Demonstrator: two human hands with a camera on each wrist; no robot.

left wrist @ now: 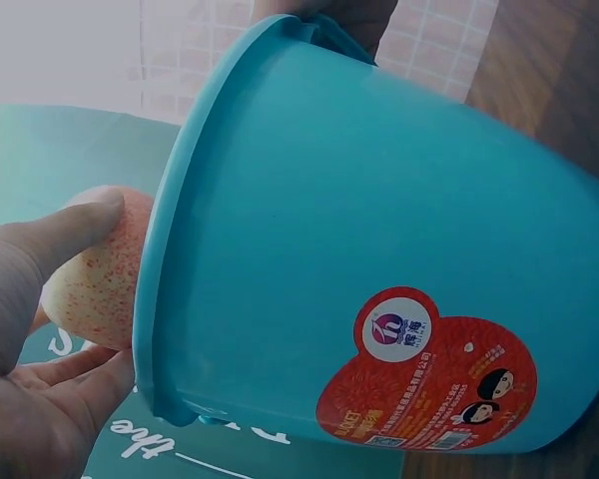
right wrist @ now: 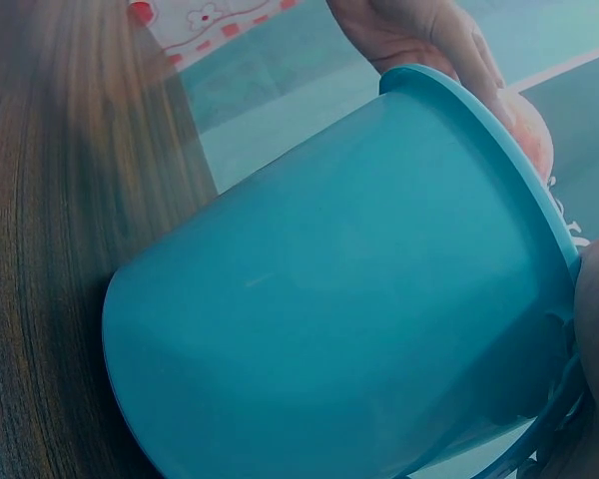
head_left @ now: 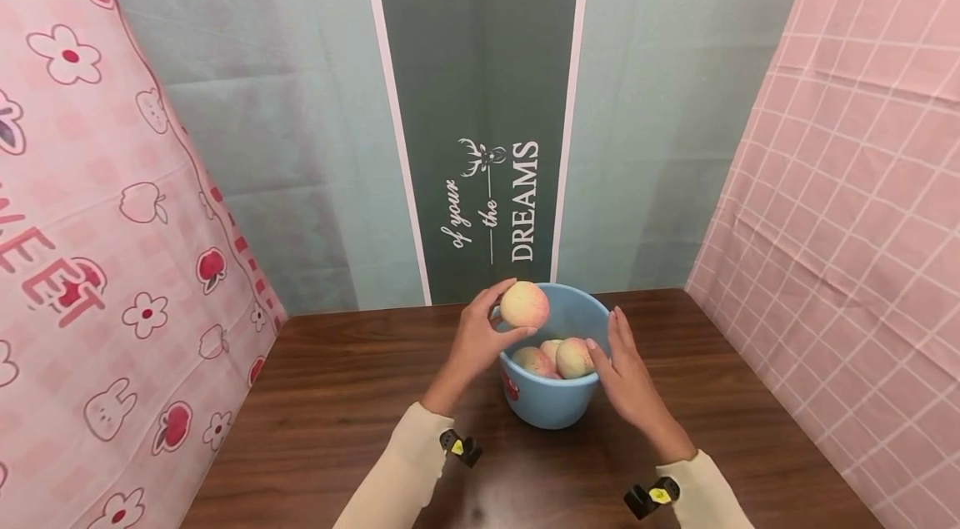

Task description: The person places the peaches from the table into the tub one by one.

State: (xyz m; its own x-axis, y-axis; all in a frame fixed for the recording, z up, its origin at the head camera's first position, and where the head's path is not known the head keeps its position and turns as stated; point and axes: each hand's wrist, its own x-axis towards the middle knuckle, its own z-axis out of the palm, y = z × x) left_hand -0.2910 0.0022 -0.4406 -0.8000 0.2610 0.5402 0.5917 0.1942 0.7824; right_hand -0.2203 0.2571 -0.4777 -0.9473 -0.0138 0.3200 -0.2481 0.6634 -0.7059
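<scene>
A light blue bucket (head_left: pixel 551 406) stands upright on the table with several peaches (head_left: pixel 575 358) inside. Over its left rim, my left hand (head_left: pixel 480 331) holds a pale yellow and pink peach (head_left: pixel 525 305) between thumb and fingers. The left wrist view shows this peach (left wrist: pixel 110 269) partly behind the bucket's rim. My right hand (head_left: pixel 632 375) grips the bucket's right rim, thumb on the inner side near a peach and fingers outside. A red sticker (left wrist: pixel 429 379) marks the bucket's side. The bucket's wall hides its contents in both wrist views.
The dark wooden table (head_left: pixel 360 379) reaches back to a grey-green curtain (head_left: pixel 480 54) with white lettering. Pink patterned cloth (head_left: pixel 135 262) hangs on the left, and pink checked cloth (head_left: pixel 847 204) on the right.
</scene>
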